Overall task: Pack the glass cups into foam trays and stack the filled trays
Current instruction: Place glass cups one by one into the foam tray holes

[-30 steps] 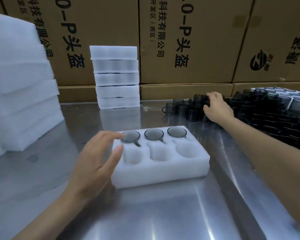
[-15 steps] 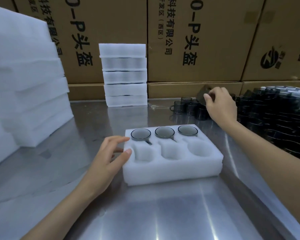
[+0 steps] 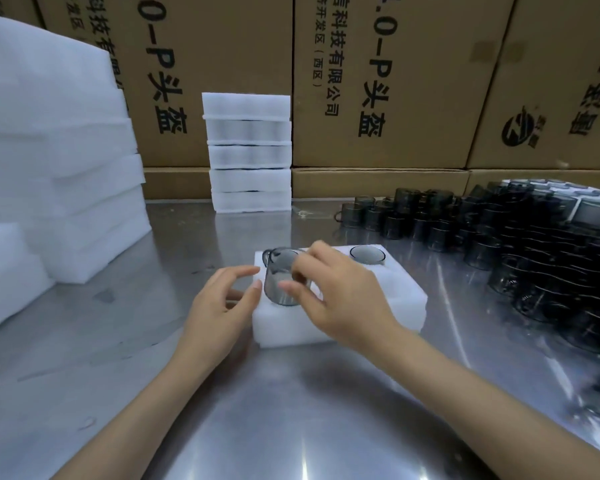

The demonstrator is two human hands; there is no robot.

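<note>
A white foam tray [image 3: 404,299] lies on the steel table in front of me. A smoky glass cup [image 3: 367,254] sits in its back right pocket; my right hand hides the other back pockets. My right hand [image 3: 340,296] grips another smoky glass cup [image 3: 280,277] by its rim, over the tray's front left pocket, slightly tilted. My left hand [image 3: 219,303] rests against the tray's left edge, fingers loosely spread and holding nothing. A large heap of loose glass cups [image 3: 499,237] lies at the right.
A stack of filled foam trays [image 3: 248,152] stands at the back centre against cardboard boxes [image 3: 378,81]. Piles of foam sheets [image 3: 56,157] fill the left side. A bare table surface [image 3: 291,410] stretches in front of the tray.
My right hand has come back from the cup heap with a cup and now holds it over the tray's front left pocket. The left hand stays at the tray's left edge.
</note>
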